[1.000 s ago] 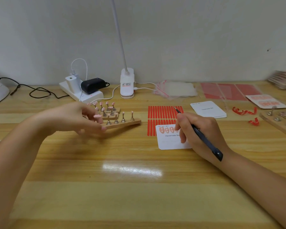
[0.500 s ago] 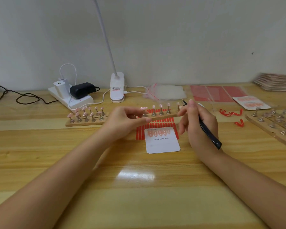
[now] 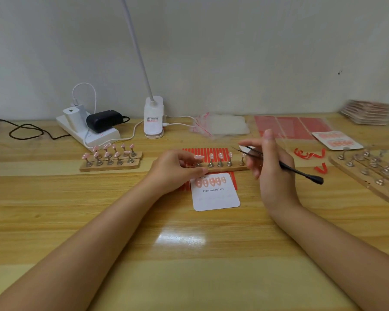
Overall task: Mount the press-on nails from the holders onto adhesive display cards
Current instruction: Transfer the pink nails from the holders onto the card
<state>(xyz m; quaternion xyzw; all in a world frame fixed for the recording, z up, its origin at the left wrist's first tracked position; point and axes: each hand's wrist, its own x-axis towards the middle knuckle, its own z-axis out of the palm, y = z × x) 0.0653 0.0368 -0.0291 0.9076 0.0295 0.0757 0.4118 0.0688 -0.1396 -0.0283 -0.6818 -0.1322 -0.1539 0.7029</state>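
Plain pale wall (image 3: 211, 52) behind, with one small dark speck at right. Light striped wooden tabletop (image 3: 121, 221) below, glossy, carrying a bright glare patch near centre. White lamp stem (image 3: 137, 47) rising from a clip base.

You see a shiny wood table (image 3: 76, 221), a wood nail holder (image 3: 225, 169) with metal pegs (image 3: 220, 163), and a smooth paper card (image 3: 216, 198).

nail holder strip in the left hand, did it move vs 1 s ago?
Yes. The wooden holder strip left its spot beside the other holders and went right; the left hand now holds it behind the display card.
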